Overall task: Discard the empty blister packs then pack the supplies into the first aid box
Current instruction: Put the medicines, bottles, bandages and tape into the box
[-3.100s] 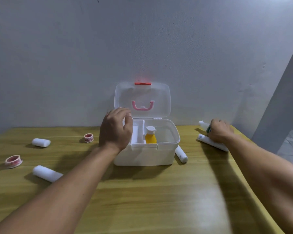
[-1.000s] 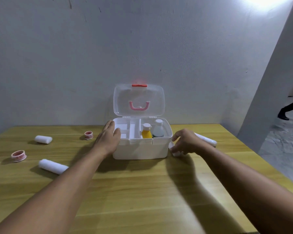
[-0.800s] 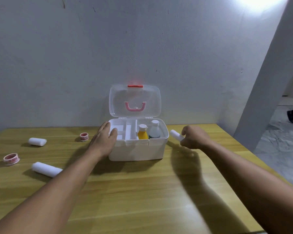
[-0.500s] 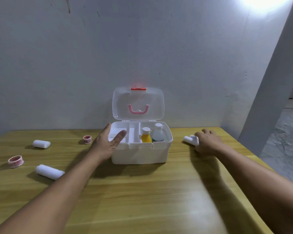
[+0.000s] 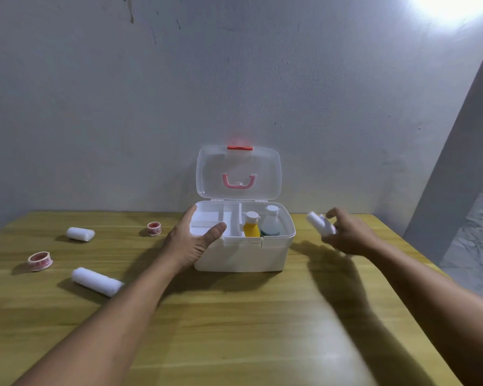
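The white first aid box (image 5: 243, 253) stands on the table with its clear lid (image 5: 239, 174) upright. Inside its right compartment stand a yellow bottle (image 5: 251, 226) and a clear bottle (image 5: 271, 225). My left hand (image 5: 191, 242) rests against the box's left front corner, thumb over the rim, fingers apart. My right hand (image 5: 346, 236) hovers right of the box, closed around white rolls (image 5: 319, 222) that stick out towards the box. It is blurred, so I cannot tell how many rolls it holds.
On the wooden table (image 5: 234, 330) left of the box lie two white bandage rolls (image 5: 96, 281) (image 5: 80, 234) and two tape rolls (image 5: 40, 261) (image 5: 154, 228). A grey wall rises behind the box. The table's right edge runs beside a pillar (image 5: 457, 162).
My right hand has picked white rolls up from the table at the right and lifted them towards the box. My left hand stays at the box's left corner.
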Motion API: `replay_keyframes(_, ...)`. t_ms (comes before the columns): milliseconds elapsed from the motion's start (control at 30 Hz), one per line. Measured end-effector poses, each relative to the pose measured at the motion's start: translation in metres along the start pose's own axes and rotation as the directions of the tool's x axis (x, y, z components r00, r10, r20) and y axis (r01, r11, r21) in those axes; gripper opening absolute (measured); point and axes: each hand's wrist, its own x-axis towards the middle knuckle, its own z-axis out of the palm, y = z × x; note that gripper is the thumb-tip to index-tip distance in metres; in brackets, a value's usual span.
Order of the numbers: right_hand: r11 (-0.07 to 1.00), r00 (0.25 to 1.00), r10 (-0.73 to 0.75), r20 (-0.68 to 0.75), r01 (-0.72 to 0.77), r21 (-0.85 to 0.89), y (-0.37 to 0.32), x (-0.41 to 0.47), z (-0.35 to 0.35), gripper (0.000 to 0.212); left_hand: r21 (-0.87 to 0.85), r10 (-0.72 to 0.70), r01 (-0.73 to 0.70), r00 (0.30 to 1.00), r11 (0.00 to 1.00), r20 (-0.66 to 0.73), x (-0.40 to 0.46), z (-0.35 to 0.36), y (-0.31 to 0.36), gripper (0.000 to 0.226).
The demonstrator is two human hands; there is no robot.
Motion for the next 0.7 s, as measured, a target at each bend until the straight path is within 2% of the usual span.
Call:
replay_keyframes(100, 0.956, 0.994, -0.005, -0.110, 0.037, 0.292, -0.023, -0.006, -0.024, 0.057, -0.017, 0.013, -0.013, 1.000, 1.000, -0.005, 0.001, 0.001, -0.001, 0.106)
replay_keyframes(167, 0.881, 0.993, -0.061, -0.106, 0.103, 0.462, -0.041, -0.012, -0.042, 0.058, -0.022, 0.015, -0.015, 1.000, 1.000, -0.004, 0.001, 0.002, -0.002, 0.103)
replay_keyframes(233, 0.779, 0.989, -0.127, -0.076, 0.147, 0.609, -0.059, -0.021, -0.059, 0.060, -0.031, 0.012, -0.011, 1.000, 0.999, 0.009, 0.001, 0.001, -0.002, 0.110)
replay_keyframes(300, 0.709, 0.981, -0.187, -0.059, 0.176, 0.682, -0.076, -0.030, -0.071, 0.062, -0.038, 0.007, -0.006, 1.000, 0.999, 0.011, 0.002, 0.000, -0.002, 0.109)
replay_keyframes(467, 0.659, 0.961, -0.273, -0.036, 0.214, 0.721, -0.104, -0.043, -0.071, 0.047, -0.020, -0.003, 0.004, 1.000, 1.000, 0.024, 0.002, -0.001, 0.000, 0.103)
replay_keyframes(600, 0.701, 0.970, -0.240, -0.045, 0.205, 0.683, -0.109, -0.042, -0.051, 0.052, -0.031, -0.012, 0.014, 0.999, 0.999, 0.037, 0.000, -0.003, 0.001, 0.105)
replay_keyframes(700, 0.775, 0.968, -0.210, -0.139, 0.252, 0.580, -0.109, -0.040, -0.035, 0.054, -0.032, -0.021, 0.022, 0.999, 0.999, 0.039, 0.000, -0.004, 0.001, 0.105)
